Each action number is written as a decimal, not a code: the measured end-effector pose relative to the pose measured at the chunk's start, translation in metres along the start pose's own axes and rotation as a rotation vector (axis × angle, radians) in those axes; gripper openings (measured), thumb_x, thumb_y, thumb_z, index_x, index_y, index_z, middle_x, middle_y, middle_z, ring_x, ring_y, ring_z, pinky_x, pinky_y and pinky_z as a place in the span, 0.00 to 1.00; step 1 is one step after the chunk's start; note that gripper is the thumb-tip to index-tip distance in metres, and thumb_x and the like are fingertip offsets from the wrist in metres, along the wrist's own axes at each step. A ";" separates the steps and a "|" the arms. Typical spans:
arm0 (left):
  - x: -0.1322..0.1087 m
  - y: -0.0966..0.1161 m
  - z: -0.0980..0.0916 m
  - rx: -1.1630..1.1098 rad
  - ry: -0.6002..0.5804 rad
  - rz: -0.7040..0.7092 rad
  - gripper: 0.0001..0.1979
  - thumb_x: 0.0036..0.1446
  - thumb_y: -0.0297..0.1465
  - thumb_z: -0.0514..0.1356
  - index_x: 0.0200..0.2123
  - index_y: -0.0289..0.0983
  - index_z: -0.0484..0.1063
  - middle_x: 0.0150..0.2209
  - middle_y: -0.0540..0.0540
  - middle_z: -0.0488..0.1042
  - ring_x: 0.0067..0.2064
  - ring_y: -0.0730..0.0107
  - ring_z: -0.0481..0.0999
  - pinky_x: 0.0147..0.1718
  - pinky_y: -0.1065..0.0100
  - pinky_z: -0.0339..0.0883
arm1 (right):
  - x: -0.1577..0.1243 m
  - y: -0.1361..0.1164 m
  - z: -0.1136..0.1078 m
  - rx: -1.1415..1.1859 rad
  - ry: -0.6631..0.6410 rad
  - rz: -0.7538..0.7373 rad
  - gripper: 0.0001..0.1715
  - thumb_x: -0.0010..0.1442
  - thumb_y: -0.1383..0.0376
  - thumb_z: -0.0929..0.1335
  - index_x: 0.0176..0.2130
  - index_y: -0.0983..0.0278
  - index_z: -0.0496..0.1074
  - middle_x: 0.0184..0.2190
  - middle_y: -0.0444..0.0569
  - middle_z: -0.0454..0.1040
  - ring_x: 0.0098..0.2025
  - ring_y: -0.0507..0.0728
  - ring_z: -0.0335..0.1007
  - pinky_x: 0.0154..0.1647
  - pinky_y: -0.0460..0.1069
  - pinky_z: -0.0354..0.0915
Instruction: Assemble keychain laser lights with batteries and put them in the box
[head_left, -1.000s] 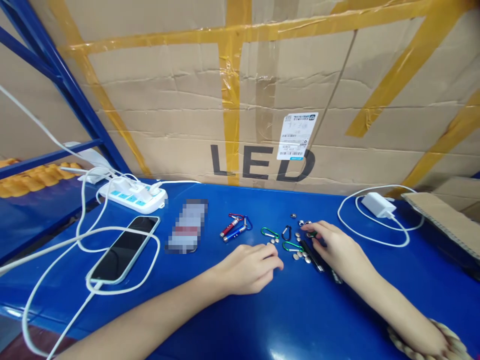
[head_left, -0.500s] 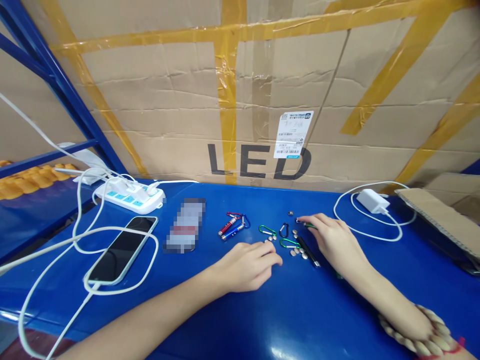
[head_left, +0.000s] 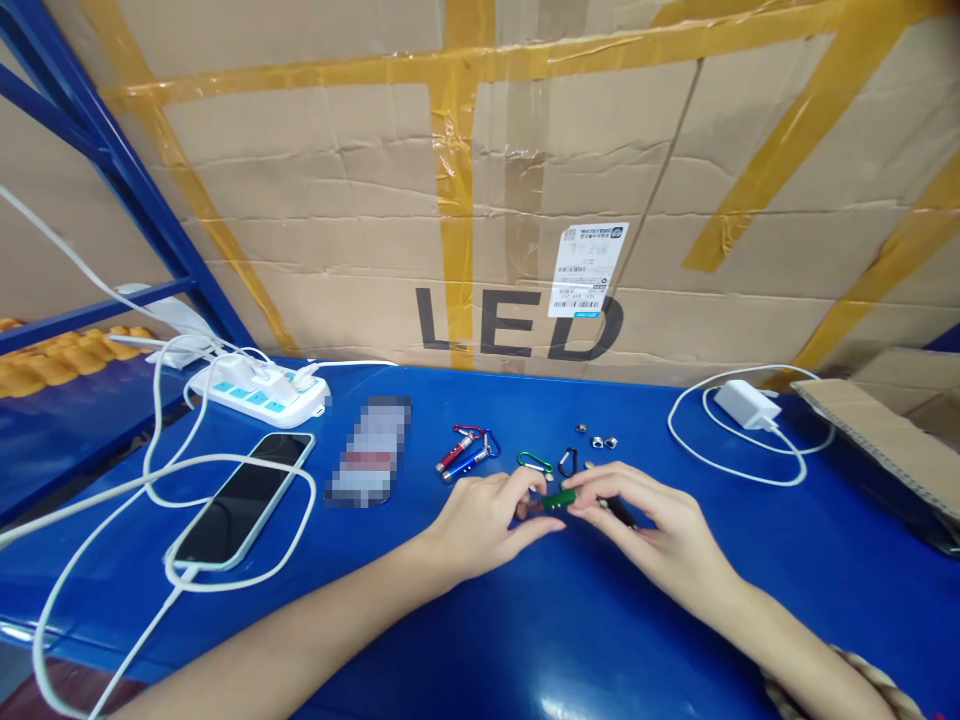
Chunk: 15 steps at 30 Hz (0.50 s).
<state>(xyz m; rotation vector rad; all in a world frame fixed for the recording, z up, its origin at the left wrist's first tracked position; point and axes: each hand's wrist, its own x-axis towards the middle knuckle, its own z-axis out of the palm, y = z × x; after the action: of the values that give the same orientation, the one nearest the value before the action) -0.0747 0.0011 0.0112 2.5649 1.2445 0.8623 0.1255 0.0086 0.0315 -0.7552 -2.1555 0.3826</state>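
Observation:
My right hand (head_left: 645, 510) pinches a short green flashlight tube (head_left: 559, 499) with two small holes in its side. My left hand (head_left: 484, 525) curls around the tube's left end, fingertips closed; what they hold there is hidden. Just beyond the fingers lie a green carabiner (head_left: 535, 462) and a black carabiner (head_left: 569, 461). A black tube (head_left: 622, 513) shows partly under my right hand. Small silver end pieces (head_left: 598, 442) lie behind it. A button cell (head_left: 549, 477) peeks out by my left fingertips; my hands cover the others.
Left of my hands lie a red mini flashlight (head_left: 456, 455) and a blue one (head_left: 466, 465) with carabiners. A blurred-out flat item (head_left: 371, 450), a phone (head_left: 244, 505) on a white cable and a power strip (head_left: 300, 400) stand further left. A white charger (head_left: 746, 404) and cardboard (head_left: 877, 440) are at the right.
My right hand has come left and nearer with the green tube, meeting my left hand. Two silver pieces now lie where its fingertips were. My left fingers have closed in at the tube's end.

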 end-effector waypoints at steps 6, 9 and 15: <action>-0.002 -0.004 0.006 -0.026 0.037 0.021 0.10 0.59 0.35 0.59 0.42 0.37 0.71 0.29 0.49 0.78 0.29 0.68 0.77 0.27 0.72 0.66 | -0.001 0.001 0.003 0.055 0.017 0.118 0.05 0.60 0.64 0.67 0.31 0.62 0.71 0.33 0.46 0.77 0.35 0.53 0.75 0.37 0.46 0.70; -0.001 -0.005 0.008 -0.033 0.105 -0.004 0.06 0.59 0.32 0.59 0.39 0.37 0.74 0.28 0.48 0.77 0.28 0.68 0.75 0.27 0.71 0.65 | -0.003 0.008 0.004 -0.066 -0.003 0.129 0.06 0.60 0.63 0.67 0.39 0.61 0.72 0.35 0.46 0.77 0.37 0.54 0.74 0.38 0.47 0.70; 0.002 -0.003 0.007 -0.072 0.290 -0.090 0.01 0.53 0.28 0.64 0.31 0.36 0.75 0.25 0.49 0.76 0.29 0.68 0.72 0.30 0.69 0.65 | -0.005 0.023 0.002 -0.290 -0.006 0.115 0.12 0.63 0.62 0.63 0.44 0.62 0.73 0.31 0.45 0.77 0.33 0.53 0.74 0.34 0.47 0.69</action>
<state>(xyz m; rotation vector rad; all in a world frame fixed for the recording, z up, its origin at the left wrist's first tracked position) -0.0721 0.0056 0.0050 2.3690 1.3629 1.2696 0.1351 0.0234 0.0158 -1.0439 -2.2059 0.1303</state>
